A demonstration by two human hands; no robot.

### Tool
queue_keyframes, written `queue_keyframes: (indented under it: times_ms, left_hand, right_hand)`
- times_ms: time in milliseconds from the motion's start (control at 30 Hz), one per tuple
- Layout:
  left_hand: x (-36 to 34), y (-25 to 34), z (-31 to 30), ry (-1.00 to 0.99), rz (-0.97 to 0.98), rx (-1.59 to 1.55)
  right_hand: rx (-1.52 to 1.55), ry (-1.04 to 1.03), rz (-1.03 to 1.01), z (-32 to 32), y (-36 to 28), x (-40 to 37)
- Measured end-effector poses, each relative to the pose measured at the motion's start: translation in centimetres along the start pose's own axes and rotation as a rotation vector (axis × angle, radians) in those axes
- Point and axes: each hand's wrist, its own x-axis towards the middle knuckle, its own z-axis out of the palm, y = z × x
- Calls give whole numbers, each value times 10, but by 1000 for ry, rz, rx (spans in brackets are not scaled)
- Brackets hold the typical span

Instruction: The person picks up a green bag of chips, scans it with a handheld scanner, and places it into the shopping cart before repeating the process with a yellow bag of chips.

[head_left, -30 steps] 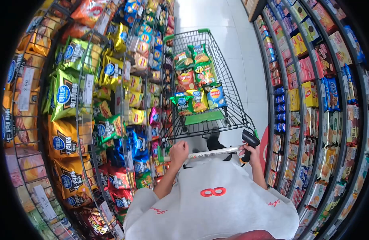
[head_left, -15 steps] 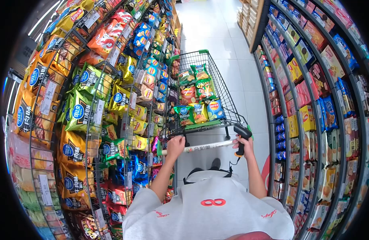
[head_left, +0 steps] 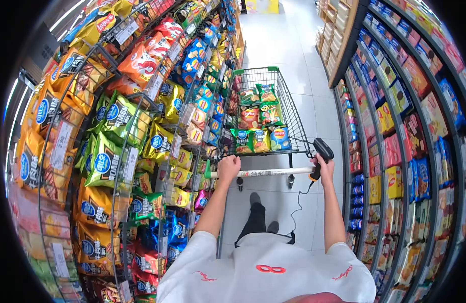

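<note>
My left hand (head_left: 228,167) is closed around the left end of the shopping cart's pale handle bar (head_left: 261,172), beside its green end piece. At the bar's right end, my right hand (head_left: 324,169) is wrapped round a black barcode scanner (head_left: 323,150) with an orange-trimmed grip, and rests against the bar. A thin coiled cord (head_left: 299,204) hangs from the scanner towards my waist. Ahead is the wire shopping cart (head_left: 292,112), with green corners. Inside it lie several chip bags in rows, among them a blue bag (head_left: 279,138) and a red bag (head_left: 249,117).
Wire racks packed with chip bags (head_left: 102,162) stand close along my left, almost touching the cart. On my right run shelves of boxed and bagged snacks (head_left: 389,146). A pale tiled floor (head_left: 293,60) stretches ahead, and a wooden shelf (head_left: 339,45) stands further up on the right.
The cart and both hands are further forward, with my arms straighter. One foot has stepped ahead. The scanner is more upright, and its cord hangs longer. My view has shifted slightly.
</note>
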Motion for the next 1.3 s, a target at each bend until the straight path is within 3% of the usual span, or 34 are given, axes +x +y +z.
queue_keyframes:
  times_ms: [133, 200, 267, 367, 533, 667, 867, 1100, 1300]
  left_hand:
    - [48, -3, 14, -15, -18, -35]
    - [77, -3, 20, -3, -10, -58]
    - [104, -7, 26, 14, 47, -64]
    - [146, -10, 37, 67, 121, -29]
    - [217, -15, 59, 168, 249, 111]
    - [279, -17, 75, -158, 62, 64]
    - [353, -13, 83, -164, 61, 39]
    - [431, -7, 105, -95, 24, 83]
    - [501, 8, 118, -188, -34, 94]
  right_hand:
    - [-238, -10, -69, 21, 3, 50]
    - [-537, 68, -80, 31, 7, 79]
    - [-730, 60, -29, 47, -1, 105]
    - [-949, 75, -127, 69, 0, 147]
    - [-678, 94, -34, 97, -10, 207]
    - [-654, 199, -106, 122, -14, 249]
    - [-687, 334, -241, 155, -9, 306]
    - [-697, 310, -165, 176, -23, 380]
    - [-696, 286, -118, 187, -31, 454]
